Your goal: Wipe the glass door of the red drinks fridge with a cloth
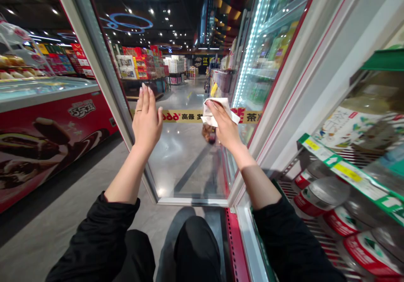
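Observation:
A glass door (186, 160) of a drinks cooler stands swung out in front of me, with a printed yellow strip (186, 116) running across it. My left hand (147, 118) is raised flat at the door's left side, fingers stretched upward and a ring on one of them. Nothing is in it. Over the right part of the strip, my right hand (225, 124) presses a white cloth (221, 107) to the glass. Part of the cloth is hidden under its fingers and palm.
Shelves with large bottles (322, 193) and green price rails (350, 172) are close on my right. A red ice-cream freezer (53, 143) stands to the left. Through the glass are a tiled floor, stacked red boxes (145, 69) and store aisles.

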Tool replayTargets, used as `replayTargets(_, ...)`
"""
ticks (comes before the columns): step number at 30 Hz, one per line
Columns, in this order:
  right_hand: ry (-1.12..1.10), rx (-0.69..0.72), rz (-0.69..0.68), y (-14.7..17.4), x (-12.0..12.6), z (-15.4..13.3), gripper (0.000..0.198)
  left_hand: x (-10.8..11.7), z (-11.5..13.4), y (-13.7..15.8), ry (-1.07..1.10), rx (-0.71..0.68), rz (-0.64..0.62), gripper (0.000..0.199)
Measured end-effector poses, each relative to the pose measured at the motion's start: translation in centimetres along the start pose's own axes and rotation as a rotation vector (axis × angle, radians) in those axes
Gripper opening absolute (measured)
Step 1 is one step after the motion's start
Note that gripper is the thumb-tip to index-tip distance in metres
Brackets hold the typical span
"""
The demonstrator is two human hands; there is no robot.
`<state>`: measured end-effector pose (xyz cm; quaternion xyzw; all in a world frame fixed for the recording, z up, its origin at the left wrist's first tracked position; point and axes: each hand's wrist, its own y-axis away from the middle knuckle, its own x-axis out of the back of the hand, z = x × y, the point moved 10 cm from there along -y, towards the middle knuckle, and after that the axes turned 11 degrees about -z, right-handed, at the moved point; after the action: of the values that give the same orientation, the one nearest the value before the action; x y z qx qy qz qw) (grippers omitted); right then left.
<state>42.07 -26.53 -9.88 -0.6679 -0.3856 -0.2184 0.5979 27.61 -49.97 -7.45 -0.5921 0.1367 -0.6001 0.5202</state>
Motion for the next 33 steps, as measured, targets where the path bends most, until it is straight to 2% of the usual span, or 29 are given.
replayTargets(3,0.001,-0.027,0.077,-1.6,1.2,0.3,0.102,-0.1,-0.1,-0.1,0.000,0.011,-0.026,0.072)
replayTargets(6,0.005,0.003,0.075,-2.5,0.9,-0.4,0.101,-0.3,-0.2,-0.2,-0.003,0.019,-0.032,0.073)
replayTargets(9,-0.002,0.052,-0.017,-1.1,-0.7,-0.8,0.103,-0.5,-0.4,-0.4,-0.006,0.020,-0.029,0.073)
replayTargets(11,-0.003,0.052,-0.053,0.7,-1.2,0.0,0.104,-0.7,-0.5,-0.4,-0.019,0.018,-0.026,0.073)
replayTargets(13,0.002,-0.003,-0.009,2.2,-0.6,1.7,0.102,-0.7,-0.5,-0.4,-0.036,0.008,-0.023,0.073)
replayTargets(15,0.010,-0.074,0.093,2.9,1.0,3.7,0.099,-0.7,-0.5,-0.4,-0.041,-0.008,-0.015,0.073)
replayTargets(17,0.020,-0.109,0.187,2.3,2.6,4.8,0.096,-0.6,-0.5,-0.3,-0.034,-0.018,-0.005,0.074)
replayTargets(19,0.029,-0.104,0.224,0.9,3.5,4.6,0.098,-0.5,-0.5,-0.3,-0.028,-0.011,-0.004,0.074)
replayTargets(23,0.037,-0.043,0.140,-1.0,2.2,2.4,0.103,-0.7,-0.7,-0.3,0.005,0.017,-0.030,0.075)
replayTargets(26,0.017,0.024,0.049,0.5,0.6,1.6,0.102,-0.7,-0.7,-0.3,0.018,0.030,-0.043,0.076)
replayTargets(30,0.013,-0.019,0.081,3.4,1.2,4.2,0.100,-0.8,-0.5,-0.2,-0.013,0.018,-0.032,0.076)
replayTargets(33,0.050,-0.097,0.155,3.2,3.0,5.8,0.103,-0.9,-0.5,-0.2,-0.019,0.000,-0.012,0.075)
